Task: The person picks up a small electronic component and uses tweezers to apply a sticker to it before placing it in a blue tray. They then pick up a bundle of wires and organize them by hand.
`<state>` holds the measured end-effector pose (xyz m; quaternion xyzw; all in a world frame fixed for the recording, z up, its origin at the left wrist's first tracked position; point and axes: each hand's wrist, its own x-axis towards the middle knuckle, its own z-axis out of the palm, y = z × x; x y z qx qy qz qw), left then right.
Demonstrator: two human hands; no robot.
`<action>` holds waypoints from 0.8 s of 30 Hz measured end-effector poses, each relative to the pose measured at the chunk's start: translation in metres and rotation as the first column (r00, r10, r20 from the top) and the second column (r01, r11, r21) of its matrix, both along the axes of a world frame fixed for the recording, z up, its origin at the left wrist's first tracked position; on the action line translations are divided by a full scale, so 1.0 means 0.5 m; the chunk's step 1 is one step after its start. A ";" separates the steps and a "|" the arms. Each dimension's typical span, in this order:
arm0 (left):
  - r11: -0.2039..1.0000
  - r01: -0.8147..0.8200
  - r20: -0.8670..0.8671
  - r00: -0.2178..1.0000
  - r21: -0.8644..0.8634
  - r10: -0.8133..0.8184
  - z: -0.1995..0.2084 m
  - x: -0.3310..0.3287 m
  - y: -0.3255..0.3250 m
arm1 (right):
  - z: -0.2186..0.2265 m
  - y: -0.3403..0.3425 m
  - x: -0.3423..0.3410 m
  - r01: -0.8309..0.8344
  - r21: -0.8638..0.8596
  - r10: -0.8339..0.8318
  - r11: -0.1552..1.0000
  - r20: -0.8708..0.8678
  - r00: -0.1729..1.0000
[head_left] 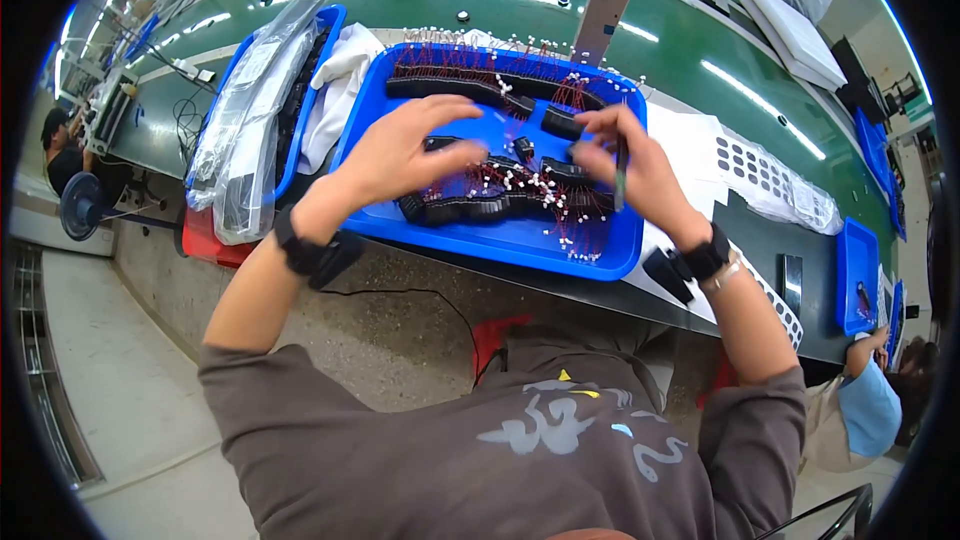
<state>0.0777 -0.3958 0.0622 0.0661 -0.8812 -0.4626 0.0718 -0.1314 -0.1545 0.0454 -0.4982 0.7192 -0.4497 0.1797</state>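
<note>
A large blue tray [624, 258] sits in front of me with rows of small black parts [470, 210], whose thin red wires end in white connectors [583, 198]. Over the tray's left half, my left hand [405, 152] hovers with thumb and fingers spread, holding nothing. Above the right side my right hand [640, 170], partly blurred, has a slim dark pen-like tool [621, 170] against its palm and curled fingers. Between both hands is a single small black part [523, 148], apart from the rows; neither hand visibly grips it.
Left of the tray stand a white cloth [340, 90] and another blue tray [328, 20] with clear plastic bags [250, 130]. A metal post [610, 0] rises behind. To the right lie a bagged white sheet with round holes [770, 180] and a smaller blue tray [856, 250], near another person's hand [868, 345].
</note>
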 end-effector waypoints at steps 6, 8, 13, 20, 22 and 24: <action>0.780 0.067 0.131 0.991 -0.623 0.020 -0.004 0.094 0.001 | 0.017 0.018 0.065 -0.308 0.159 0.339 0.938 -0.609 0.717; 0.738 0.094 0.125 0.992 -0.669 -0.013 -0.040 0.081 -0.001 | -0.006 -0.016 0.068 -0.327 0.133 0.330 0.936 -0.660 0.675; 0.688 0.162 0.145 0.986 -0.708 -0.083 -0.062 0.049 -0.004 | -0.037 -0.064 0.073 -0.324 0.209 0.375 0.923 -0.682 0.628; 0.644 0.062 0.010 0.996 -0.763 -0.084 -0.023 0.030 0.031 | -0.032 -0.063 0.061 -0.393 0.142 0.381 0.908 -0.669 0.638; 0.804 0.020 0.133 0.988 -0.594 0.074 -0.008 0.033 0.039 | -0.028 -0.061 0.060 -0.391 0.148 0.395 0.908 -0.613 0.685; 0.809 0.033 0.086 0.996 -0.587 0.022 -0.022 0.026 0.047 | -0.019 -0.070 0.053 -0.387 0.182 0.405 0.904 -0.654 0.639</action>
